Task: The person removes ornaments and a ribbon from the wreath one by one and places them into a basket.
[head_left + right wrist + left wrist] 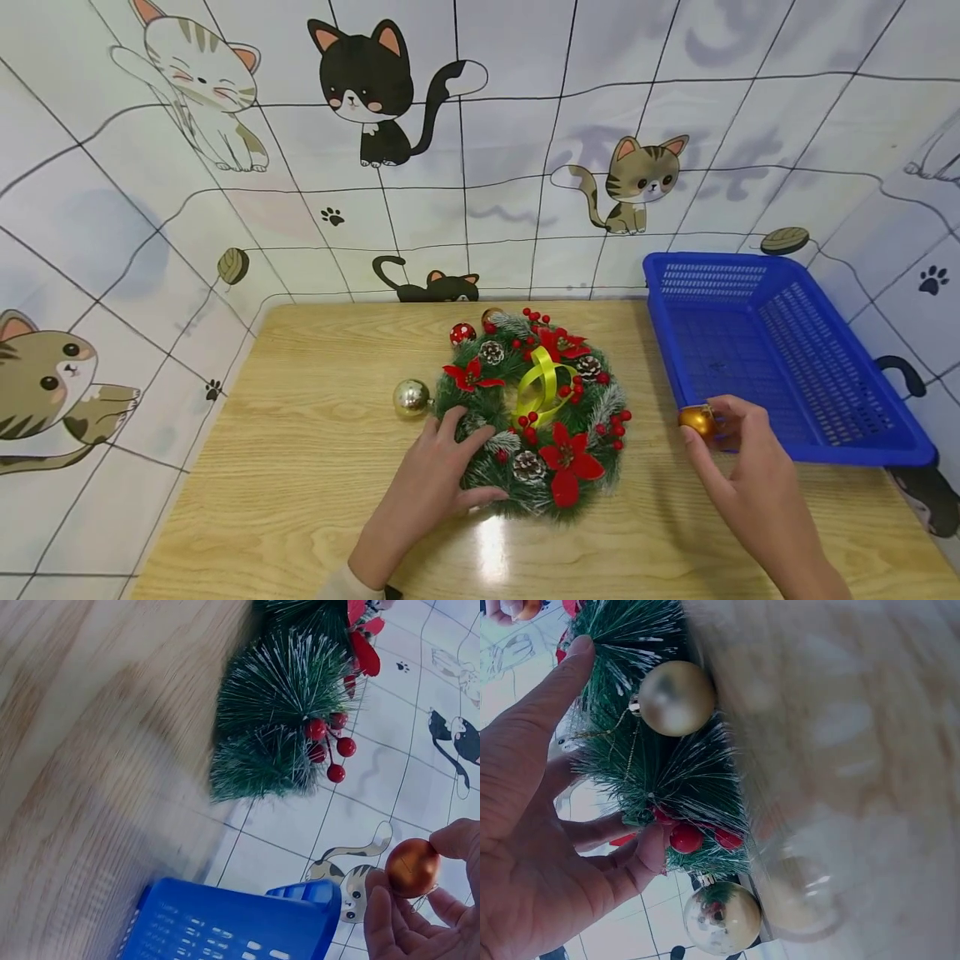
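A green wreath (525,492) with red flowers, berries, pinecones and a yellow ribbon lies on the wooden table. My left hand (442,475) rests on its left front side, fingers spread over the needles. In the left wrist view, a matte gold bauble (677,697) hangs at the wreath's side near the thumb. A shiny gold bauble (412,399) touches or nearly touches the wreath's left edge. My right hand (757,483) pinches an orange-gold bauble (697,423) between thumb and fingers, right of the wreath and at the basket's near left corner.
The blue plastic basket (667,346) stands at the table's right side. At the wreath's back left are a red bauble (462,334) with white spots and a partly hidden copper-coloured bauble (491,316). Walls printed with cats enclose the wooden table (300,467).
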A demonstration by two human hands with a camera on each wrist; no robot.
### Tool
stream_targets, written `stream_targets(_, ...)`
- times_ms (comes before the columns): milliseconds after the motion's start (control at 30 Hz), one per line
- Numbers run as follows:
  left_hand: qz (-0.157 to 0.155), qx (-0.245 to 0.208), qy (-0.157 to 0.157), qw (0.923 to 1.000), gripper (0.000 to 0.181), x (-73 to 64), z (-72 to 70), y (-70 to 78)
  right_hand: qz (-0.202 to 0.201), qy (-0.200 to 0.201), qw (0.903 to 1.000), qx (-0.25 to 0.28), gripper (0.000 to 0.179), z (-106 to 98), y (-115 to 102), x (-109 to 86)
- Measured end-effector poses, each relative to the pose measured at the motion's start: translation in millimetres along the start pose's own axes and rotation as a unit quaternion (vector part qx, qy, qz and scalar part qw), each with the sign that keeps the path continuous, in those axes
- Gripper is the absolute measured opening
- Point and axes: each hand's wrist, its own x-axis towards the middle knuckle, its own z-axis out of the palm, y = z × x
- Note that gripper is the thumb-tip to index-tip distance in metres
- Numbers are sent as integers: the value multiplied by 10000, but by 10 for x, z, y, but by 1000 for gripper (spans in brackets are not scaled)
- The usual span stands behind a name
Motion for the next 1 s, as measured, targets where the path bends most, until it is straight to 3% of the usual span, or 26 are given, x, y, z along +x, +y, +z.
stream_targets(200,-301,-130,-1,9995,79,9,29,68,428,-42,9990,-98,52,-33,64,-1)
stream_targets(433,-667,-534,-232,9961,82,19,41,119,890,134,9959,-69,51,-54,127,-36)
stream_targets(800,-359,-580,-370,9970,68,-4,13,110,1083,210,9936,-252,52,-78,202,45)
stream_targets(1000,-369,-561,-183,9976,57,-17,5,127,1256,77,9915,-319,51,-52,231,86)
